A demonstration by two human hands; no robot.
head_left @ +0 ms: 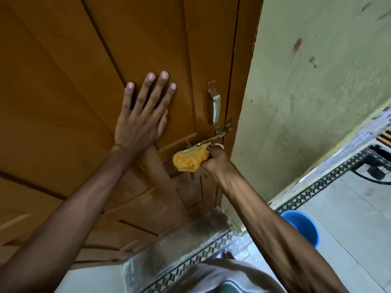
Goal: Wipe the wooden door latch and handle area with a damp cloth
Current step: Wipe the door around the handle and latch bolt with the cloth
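The brown wooden door (pixel 88 60) fills the left and centre of the head view. A silver handle (pixel 215 104) is fixed upright near its right edge, and a brass sliding latch (pixel 213 138) sits just below it. My right hand (pixel 213 158) is shut on a bunched yellow cloth (pixel 190 159), which presses against the door at the left end of the latch. My left hand (pixel 143 115) lies flat on the door panel with fingers spread, left of the handle.
A pale green wall (pixel 306 102) stands right of the door frame. A blue bucket (pixel 302 227) sits on the tiled floor at the lower right. A patterned tile border (pixel 317 185) runs along the floor. Dark metal furniture legs (pixel 378 166) show at the far right.
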